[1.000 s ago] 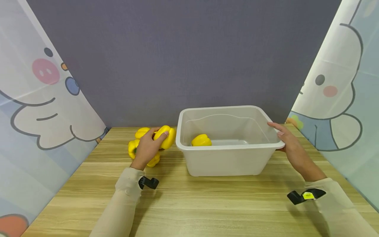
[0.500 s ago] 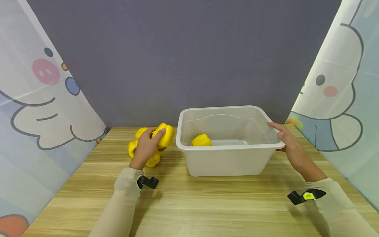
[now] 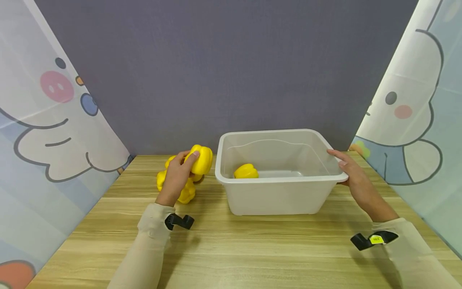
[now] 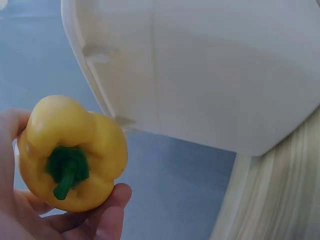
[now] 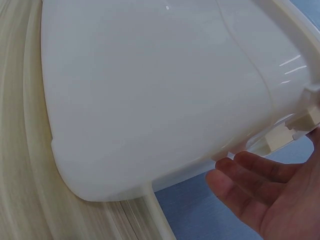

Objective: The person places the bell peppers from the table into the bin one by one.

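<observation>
My left hand [image 3: 175,177] grips a yellow bell pepper [image 3: 201,159], raised left of the white plastic tub [image 3: 270,196]. In the left wrist view, this pepper [image 4: 75,127] has its green stem [image 4: 66,172] toward the camera, with thumb and fingers around its sides. More yellow bell peppers [image 3: 187,192] lie on the table under and beside that hand, partly hidden by it. Another yellow bell pepper [image 3: 246,171] is inside the tub, near its left end. My right hand [image 3: 355,180] holds the tub's right rim; its fingertips [image 5: 220,180] show against the outer wall from below.
Everything stands on a wood-grain table [image 3: 252,253]. A grey panel [image 3: 223,72] rises behind the tub. Cartoon-printed cloths [image 3: 47,152] flank the table on both sides. The tub's near wall and raised rim stand to the right of the peppers.
My left hand has lifted the bell pepper slightly up and away, uncovering another pepper beneath it. The right hand and the tub have stayed in place.
</observation>
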A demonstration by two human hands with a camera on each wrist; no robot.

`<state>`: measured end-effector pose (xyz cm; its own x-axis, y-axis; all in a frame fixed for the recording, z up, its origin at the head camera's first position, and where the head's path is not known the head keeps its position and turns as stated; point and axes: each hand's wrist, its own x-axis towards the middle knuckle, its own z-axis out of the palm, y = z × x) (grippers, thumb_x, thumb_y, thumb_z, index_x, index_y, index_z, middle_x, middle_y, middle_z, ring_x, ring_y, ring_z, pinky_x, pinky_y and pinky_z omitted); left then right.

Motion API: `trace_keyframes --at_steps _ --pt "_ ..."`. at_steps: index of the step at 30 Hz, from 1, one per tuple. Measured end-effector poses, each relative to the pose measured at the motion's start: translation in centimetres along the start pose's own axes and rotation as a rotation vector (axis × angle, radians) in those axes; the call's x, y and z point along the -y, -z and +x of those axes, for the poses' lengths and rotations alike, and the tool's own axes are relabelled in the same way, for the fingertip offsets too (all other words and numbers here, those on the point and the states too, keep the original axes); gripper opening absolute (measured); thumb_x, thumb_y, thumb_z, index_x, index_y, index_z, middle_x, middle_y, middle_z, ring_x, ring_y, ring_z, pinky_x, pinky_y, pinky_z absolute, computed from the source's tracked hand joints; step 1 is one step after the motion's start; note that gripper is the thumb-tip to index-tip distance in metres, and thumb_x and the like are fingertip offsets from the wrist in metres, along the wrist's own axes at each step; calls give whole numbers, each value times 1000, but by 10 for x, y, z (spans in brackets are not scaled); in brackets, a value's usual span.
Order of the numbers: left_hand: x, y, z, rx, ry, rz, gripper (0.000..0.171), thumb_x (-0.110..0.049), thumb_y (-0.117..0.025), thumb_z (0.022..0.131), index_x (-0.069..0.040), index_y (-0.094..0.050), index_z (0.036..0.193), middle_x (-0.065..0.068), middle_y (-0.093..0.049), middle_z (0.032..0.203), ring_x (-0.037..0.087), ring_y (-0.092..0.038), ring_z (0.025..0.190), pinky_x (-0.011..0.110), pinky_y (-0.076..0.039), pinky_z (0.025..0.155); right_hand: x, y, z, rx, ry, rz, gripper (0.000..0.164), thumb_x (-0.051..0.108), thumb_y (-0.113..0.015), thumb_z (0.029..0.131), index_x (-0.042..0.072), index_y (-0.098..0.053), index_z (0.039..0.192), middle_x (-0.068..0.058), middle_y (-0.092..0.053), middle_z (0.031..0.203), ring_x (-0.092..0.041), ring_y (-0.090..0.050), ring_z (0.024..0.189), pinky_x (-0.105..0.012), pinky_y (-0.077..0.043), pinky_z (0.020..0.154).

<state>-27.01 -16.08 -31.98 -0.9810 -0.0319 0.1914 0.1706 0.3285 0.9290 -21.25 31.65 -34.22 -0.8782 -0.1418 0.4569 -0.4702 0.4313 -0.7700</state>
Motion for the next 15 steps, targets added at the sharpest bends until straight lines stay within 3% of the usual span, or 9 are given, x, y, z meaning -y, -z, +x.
trace_keyframes --at_steps 15 --pt "-17 0 -8 -7 -50 -49 73 -66 -55 93 -11 -53 141 11 -57 126 26 -58 102 32 -53 83 -1 0 -1 3 6 -20 48 29 -25 112 14 -33 157 1 -41 143 -7 -53 107 -19 -51 76"
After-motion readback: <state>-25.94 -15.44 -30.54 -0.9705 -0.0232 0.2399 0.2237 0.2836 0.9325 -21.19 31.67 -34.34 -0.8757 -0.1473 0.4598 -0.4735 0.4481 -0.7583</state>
